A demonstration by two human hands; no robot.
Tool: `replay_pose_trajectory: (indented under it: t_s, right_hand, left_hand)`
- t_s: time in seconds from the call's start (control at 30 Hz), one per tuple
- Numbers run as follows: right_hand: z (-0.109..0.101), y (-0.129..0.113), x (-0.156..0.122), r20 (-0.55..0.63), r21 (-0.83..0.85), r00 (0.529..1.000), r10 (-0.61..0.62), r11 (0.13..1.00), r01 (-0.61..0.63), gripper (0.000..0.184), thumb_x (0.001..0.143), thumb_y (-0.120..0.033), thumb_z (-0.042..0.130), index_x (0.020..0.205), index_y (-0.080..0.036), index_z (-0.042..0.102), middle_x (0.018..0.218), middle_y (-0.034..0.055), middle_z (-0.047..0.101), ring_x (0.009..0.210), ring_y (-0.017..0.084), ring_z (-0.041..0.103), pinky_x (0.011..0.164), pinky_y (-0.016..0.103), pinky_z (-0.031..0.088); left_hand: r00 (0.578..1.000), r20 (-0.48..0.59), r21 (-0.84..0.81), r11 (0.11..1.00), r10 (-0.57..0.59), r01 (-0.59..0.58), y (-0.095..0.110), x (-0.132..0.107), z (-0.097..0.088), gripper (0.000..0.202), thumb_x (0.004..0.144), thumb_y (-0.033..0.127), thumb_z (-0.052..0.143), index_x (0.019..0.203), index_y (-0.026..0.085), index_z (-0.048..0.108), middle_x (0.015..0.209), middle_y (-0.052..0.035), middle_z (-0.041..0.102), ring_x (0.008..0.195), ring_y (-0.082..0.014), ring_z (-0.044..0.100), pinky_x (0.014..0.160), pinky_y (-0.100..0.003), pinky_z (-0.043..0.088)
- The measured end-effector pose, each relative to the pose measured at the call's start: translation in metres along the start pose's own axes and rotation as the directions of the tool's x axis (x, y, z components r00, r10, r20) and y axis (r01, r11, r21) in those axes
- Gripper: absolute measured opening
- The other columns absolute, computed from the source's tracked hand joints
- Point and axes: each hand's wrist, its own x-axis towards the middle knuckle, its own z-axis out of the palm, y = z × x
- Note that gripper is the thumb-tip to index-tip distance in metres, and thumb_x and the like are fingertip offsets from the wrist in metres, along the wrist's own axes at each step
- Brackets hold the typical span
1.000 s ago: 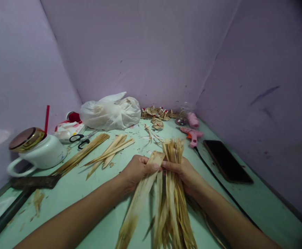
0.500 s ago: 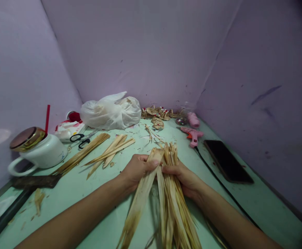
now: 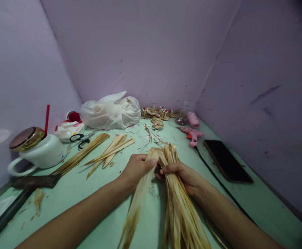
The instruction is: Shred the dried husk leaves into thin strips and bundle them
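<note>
My left hand [image 3: 140, 169] pinches a broad, pale dried leaf strip [image 3: 138, 204], thumb on top, its lower end hanging toward me. My right hand [image 3: 183, 174] is closed round a thick bundle of dried leaf strips [image 3: 178, 204], tan and yellowish, whose long ends spread out below the grip. The two hands are close together over the middle of the table, and the tops of the strip and the bundle nearly touch. Fingers behind the bundle are partly hidden.
Left: more dried strips [image 3: 114, 150], scissors [image 3: 80, 140], a white mug [image 3: 45, 152] and a hammer-like tool [image 3: 34, 183]. At the back: a plastic bag [image 3: 112, 112] and woven pieces [image 3: 157, 122]. Right: a pink glue gun [image 3: 192, 135], its cord [image 3: 218, 178] and a phone [image 3: 227, 160].
The right hand has drawn the narrower strips into its bundle and shifted slightly right. A wider gap now separates the bundle from the left hand's strip.
</note>
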Motion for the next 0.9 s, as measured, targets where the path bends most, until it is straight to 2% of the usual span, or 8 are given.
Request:
replay_pose_trajectory:
  t_s: [0.13, 0.23, 0.37, 0.5, 0.57, 0.67, 0.77, 0.9]
  right_hand:
    - [-0.001, -0.006, -0.001, -0.062, 0.110, 0.997, 0.036, 0.994, -0.029, 0.017, 0.060, -0.003, 0.056, 0.072, -0.012, 0.064, 0.051, -0.0005, 0.060, 0.049, 0.010, 0.058, 0.057, 0.022, 0.052]
    - [0.000, -0.007, -0.002, -0.102, 0.115, 0.994, 0.028, 0.993, -0.016, 0.020, 0.060, -0.005, 0.062, 0.079, -0.013, 0.064, 0.048, -0.0028, 0.057, 0.046, 0.010, 0.056, 0.056, 0.023, 0.051]
    - [0.003, 0.000, -0.002, -0.129, -0.038, 0.987, -0.094, 0.995, 0.089, 0.023, 0.052, -0.007, 0.070, 0.072, -0.015, 0.062, 0.053, -0.0016, 0.061, 0.047, 0.011, 0.056, 0.048, 0.023, 0.046]
    - [0.006, 0.007, 0.000, -0.089, -0.163, 0.975, -0.205, 0.968, 0.189, 0.023, 0.052, -0.022, 0.076, 0.068, -0.012, 0.061, 0.051, 0.0001, 0.060, 0.044, 0.011, 0.053, 0.045, 0.022, 0.042]
    - [0.007, 0.008, -0.001, -0.094, -0.197, 0.967, -0.235, 0.957, 0.214, 0.023, 0.050, -0.021, 0.075, 0.066, -0.012, 0.061, 0.050, -0.0002, 0.059, 0.043, 0.011, 0.052, 0.045, 0.023, 0.041]
    - [0.007, 0.006, -0.002, -0.128, -0.255, 0.949, -0.288, 0.934, 0.249, 0.019, 0.048, -0.017, 0.071, 0.063, -0.013, 0.059, 0.048, -0.0009, 0.058, 0.043, 0.012, 0.051, 0.046, 0.024, 0.041]
    - [0.006, 0.003, -0.003, -0.163, -0.346, 0.930, -0.328, 0.902, 0.258, 0.015, 0.049, -0.018, 0.069, 0.056, -0.014, 0.056, 0.045, -0.0009, 0.056, 0.042, 0.012, 0.050, 0.046, 0.025, 0.039]
    - [0.005, 0.002, -0.002, -0.155, -0.390, 0.927, -0.343, 0.883, 0.262, 0.014, 0.051, -0.020, 0.068, 0.055, -0.014, 0.055, 0.045, -0.0007, 0.055, 0.041, 0.011, 0.048, 0.046, 0.025, 0.037]
  left_hand:
    - [0.997, -0.070, -0.083, 0.996, -0.035, 0.029, -0.002, 0.004, -0.002, 0.031, 0.049, 0.030, 0.077, 0.068, 0.009, 0.063, 0.060, -0.0063, 0.064, 0.051, -0.0168, 0.059, 0.057, -0.031, 0.048]
    - [0.996, -0.079, -0.077, 0.996, -0.042, 0.036, -0.005, 0.004, -0.003, 0.033, 0.049, 0.027, 0.076, 0.073, 0.010, 0.062, 0.058, -0.0042, 0.063, 0.052, -0.0175, 0.059, 0.057, -0.031, 0.047]
    - [0.995, -0.083, 0.006, 0.998, 0.058, -0.058, -0.008, 0.002, 0.000, 0.033, 0.050, 0.027, 0.075, 0.074, 0.012, 0.059, 0.062, -0.0039, 0.063, 0.053, -0.0158, 0.058, 0.054, -0.027, 0.045]
    - [0.995, 0.007, 0.065, 0.993, 0.103, -0.103, -0.005, -0.002, 0.005, 0.027, 0.050, 0.026, 0.073, 0.069, 0.012, 0.058, 0.057, -0.0030, 0.062, 0.052, -0.0146, 0.056, 0.054, -0.026, 0.043]
    - [0.993, 0.012, 0.101, 0.988, 0.113, -0.114, -0.004, -0.003, 0.007, 0.029, 0.045, 0.022, 0.073, 0.069, 0.012, 0.058, 0.058, -0.0031, 0.062, 0.053, -0.0151, 0.056, 0.055, -0.026, 0.044]
    - [0.998, -0.011, 0.145, 0.987, 0.068, -0.066, -0.004, -0.002, 0.006, 0.028, 0.043, 0.020, 0.071, 0.068, 0.011, 0.061, 0.059, -0.0036, 0.063, 0.053, -0.0144, 0.055, 0.055, -0.026, 0.042]
    - [0.998, -0.054, 0.193, 0.980, -0.034, 0.044, -0.004, -0.001, 0.002, 0.020, 0.048, 0.023, 0.068, 0.061, 0.009, 0.063, 0.053, -0.0030, 0.060, 0.046, -0.0110, 0.049, 0.049, -0.024, 0.037]
    - [0.989, -0.076, 0.164, 0.977, -0.123, 0.134, -0.003, 0.000, -0.001, 0.013, 0.046, 0.020, 0.064, 0.054, 0.009, 0.062, 0.045, -0.0011, 0.055, 0.040, -0.0092, 0.044, 0.045, -0.023, 0.033]
